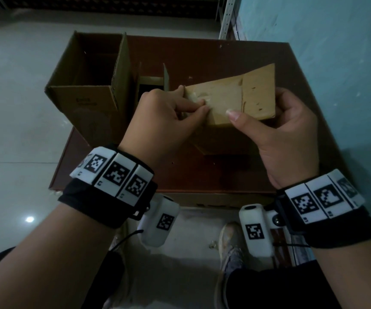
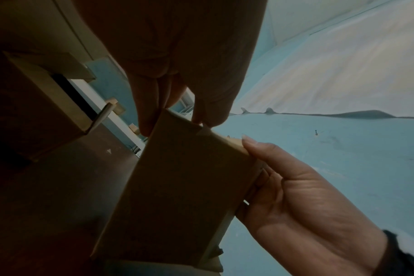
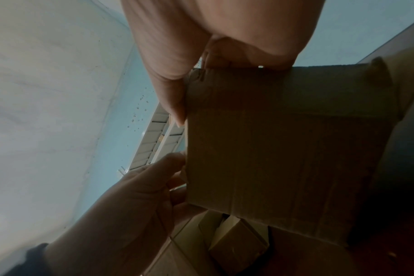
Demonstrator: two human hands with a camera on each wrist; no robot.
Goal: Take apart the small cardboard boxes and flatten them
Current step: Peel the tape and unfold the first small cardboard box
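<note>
A: From the head view, both hands hold a small box [image 1: 231, 99] above the brown table [image 1: 202, 175]. Left hand [image 1: 164, 114] pinches its near-left corner; right hand [image 1: 284, 139] wraps the right side, thumb on top.

B: Big open carton [image 1: 86, 85] stands at left.

A: Left wrist view: fingertips [image 2: 147, 119] nip the box's top edge.

B: Right wrist view: thumb [image 3: 170, 89] lies along the box's side.

A large open box [image 1: 86, 85] sits on the table [image 1: 202, 175] far left; the small box [image 1: 231, 101], held between both hands, is right of it.
</note>
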